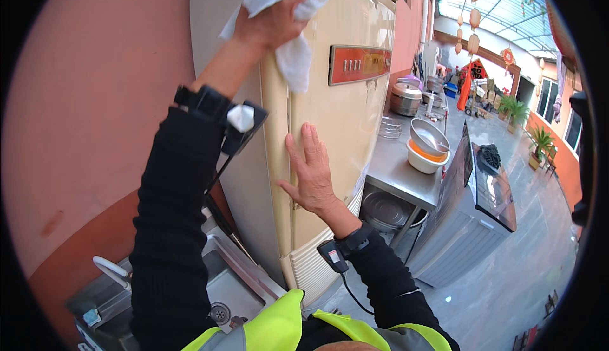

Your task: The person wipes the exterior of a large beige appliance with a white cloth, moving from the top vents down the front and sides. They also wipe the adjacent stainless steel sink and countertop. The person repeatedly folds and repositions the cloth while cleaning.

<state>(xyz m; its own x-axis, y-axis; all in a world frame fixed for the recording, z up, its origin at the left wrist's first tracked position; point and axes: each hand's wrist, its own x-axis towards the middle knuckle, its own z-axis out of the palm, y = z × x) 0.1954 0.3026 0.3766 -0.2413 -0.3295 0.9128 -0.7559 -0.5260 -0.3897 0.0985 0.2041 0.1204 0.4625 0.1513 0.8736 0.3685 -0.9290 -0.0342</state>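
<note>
A tall cream floor-standing air conditioner (330, 135) fills the middle of the view, its paint chipped in places. My left hand (273, 24) is raised to its upper left edge, fingers closed on a crumpled white cloth (294, 59) whose end hangs down the front. Lower down, my right hand (311, 176) lies flat against the front face with fingers stretched and holds nothing. Between the cloth and the steel table sits a red-framed display panel (360, 64) on the front face. Slatted vents show at the top and bottom of the unit.
At the lower left stands a steel sink (235, 281) with a white faucet (112, 272). Right of the unit, a steel table (396, 167) bears stacked basins (426, 154) and a rice cooker (406, 97). A glass-topped white appliance (457, 237) stands nearer on the grey floor.
</note>
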